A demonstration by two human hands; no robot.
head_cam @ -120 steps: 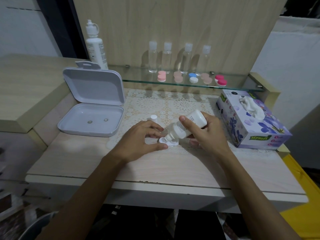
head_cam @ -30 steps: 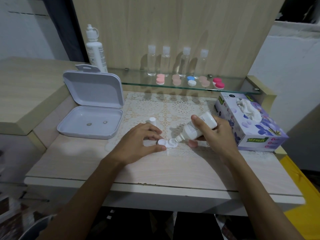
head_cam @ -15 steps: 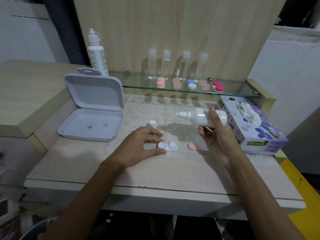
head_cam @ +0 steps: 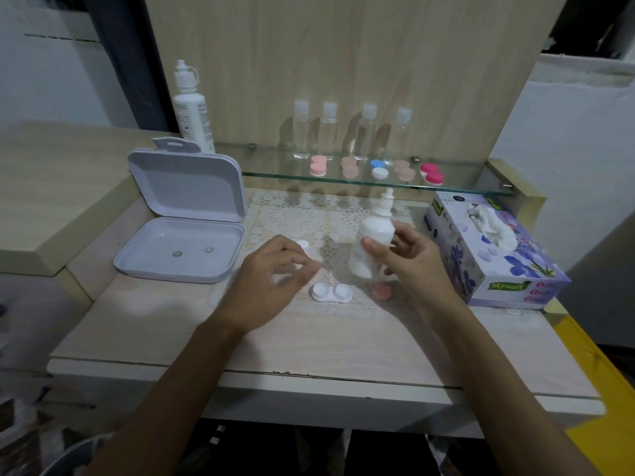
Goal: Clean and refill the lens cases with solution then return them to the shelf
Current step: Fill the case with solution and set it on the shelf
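Right hand (head_cam: 409, 266) gripped bottle (head_cam: 372, 245) upright, frame centre | left hand (head_cam: 275, 273) hovered loosely curled, empty | open case (head_cam: 331, 293) lay below | advice: cap both wells squarely, avoid spilling.

- I see the lens case (head_cam: 331, 292) on the bench (head_cam: 309, 341), between the two hands.
- The open box (head_cam: 182, 228) lies at the left of it, the tissue box (head_cam: 494, 255) at the right.
- Behind, on the glass shelf (head_cam: 275, 171), other cases (head_cam: 378, 170) stand before four small bottles (head_cam: 348, 132).
- The right hand (head_cam: 409, 259) holds the solution bottle (head_cam: 372, 242) upright, just behind the lens case.
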